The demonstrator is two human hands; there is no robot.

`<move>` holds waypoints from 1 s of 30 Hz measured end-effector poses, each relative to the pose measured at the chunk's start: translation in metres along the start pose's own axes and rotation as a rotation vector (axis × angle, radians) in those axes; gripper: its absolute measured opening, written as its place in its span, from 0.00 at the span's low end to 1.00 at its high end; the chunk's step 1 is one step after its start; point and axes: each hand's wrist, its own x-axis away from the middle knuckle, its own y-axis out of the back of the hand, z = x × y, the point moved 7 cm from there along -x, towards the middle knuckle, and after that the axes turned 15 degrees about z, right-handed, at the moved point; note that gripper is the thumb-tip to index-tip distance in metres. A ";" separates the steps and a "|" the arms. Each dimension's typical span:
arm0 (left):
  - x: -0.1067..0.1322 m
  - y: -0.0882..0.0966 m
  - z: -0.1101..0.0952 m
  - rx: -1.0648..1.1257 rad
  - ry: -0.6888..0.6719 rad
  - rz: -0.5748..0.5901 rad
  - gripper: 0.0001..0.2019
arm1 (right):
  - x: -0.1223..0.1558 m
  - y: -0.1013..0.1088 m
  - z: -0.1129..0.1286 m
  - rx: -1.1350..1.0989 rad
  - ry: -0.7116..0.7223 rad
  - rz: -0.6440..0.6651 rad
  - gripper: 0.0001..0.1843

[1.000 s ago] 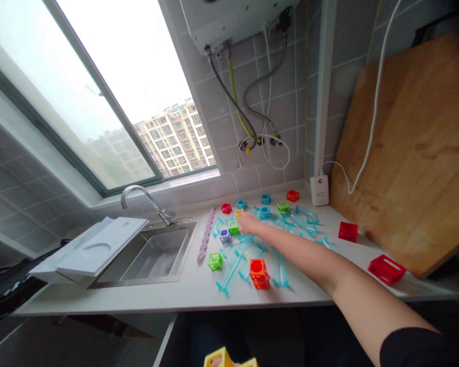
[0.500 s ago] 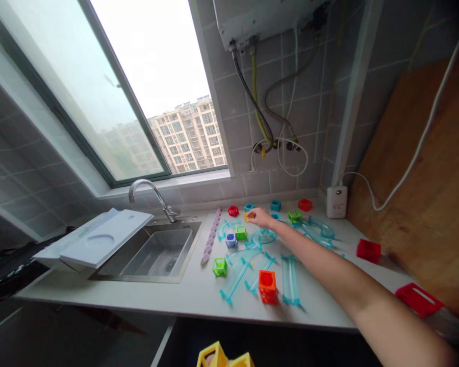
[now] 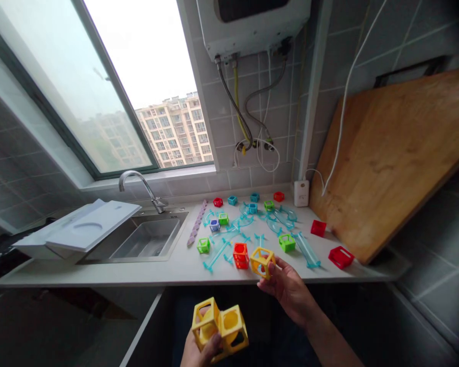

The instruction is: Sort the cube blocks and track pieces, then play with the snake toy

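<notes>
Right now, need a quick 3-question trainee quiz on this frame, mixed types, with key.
1. True or false: the right hand holds a single yellow cube.
2. The left hand holds: A) a red frame, B) two joined yellow cubes, C) a blue track.
3. What large thing stands tilted at the right end of the counter?
Key: 1 true; 2 B; 3 the wooden board.

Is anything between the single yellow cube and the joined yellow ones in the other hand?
Nothing visible: only open air separates the yellow plastic frame cube in the right hand from the two joined yellow frame cubes in the left hand.
</notes>
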 end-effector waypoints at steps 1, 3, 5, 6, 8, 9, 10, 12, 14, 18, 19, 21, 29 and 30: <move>0.003 -0.003 0.001 -0.024 0.006 -0.007 0.43 | 0.017 -0.006 -0.011 -0.015 -0.013 -0.008 0.23; 0.010 -0.010 -0.001 -0.083 0.001 -0.002 0.39 | 0.042 -0.019 -0.026 -0.022 -0.019 0.004 0.23; 0.017 -0.020 -0.007 -0.120 -0.022 0.034 0.34 | 0.057 -0.031 -0.032 0.002 0.008 0.029 0.21; 0.021 -0.026 -0.010 -0.131 -0.034 0.053 0.33 | 0.062 -0.036 -0.033 0.033 0.031 0.035 0.20; 0.029 -0.036 -0.016 -0.145 -0.054 0.075 0.31 | 0.070 -0.043 -0.032 0.127 0.080 0.027 0.19; 0.032 -0.040 -0.019 -0.148 -0.065 0.080 0.31 | 0.072 -0.045 -0.032 0.176 0.102 0.020 0.19; 0.036 -0.043 -0.022 -0.148 -0.078 0.082 0.30 | 0.075 -0.046 -0.033 0.220 0.126 0.012 0.19; 0.041 -0.047 -0.026 -0.142 -0.105 0.080 0.30 | 0.079 -0.048 -0.036 0.303 0.166 0.006 0.18; 0.044 -0.048 -0.029 -0.145 -0.132 0.069 0.30 | 0.081 -0.048 -0.039 0.406 0.196 0.006 0.17; 0.044 -0.044 -0.031 -0.160 -0.154 0.040 0.32 | 0.083 -0.052 -0.036 0.672 0.258 0.049 0.12; 0.043 -0.044 -0.031 -0.162 -0.150 0.041 0.32 | 0.083 -0.053 -0.035 0.711 0.273 0.065 0.12; 0.041 -0.042 -0.029 -0.187 -0.140 0.052 0.32 | 0.083 -0.053 -0.032 0.720 0.277 0.106 0.11; 0.027 -0.032 -0.009 -0.250 -0.051 0.199 0.32 | 0.083 -0.051 -0.044 0.374 0.081 0.278 0.20; 0.026 -0.031 -0.007 -0.256 -0.031 0.213 0.33 | 0.084 -0.048 -0.045 0.353 0.078 0.250 0.22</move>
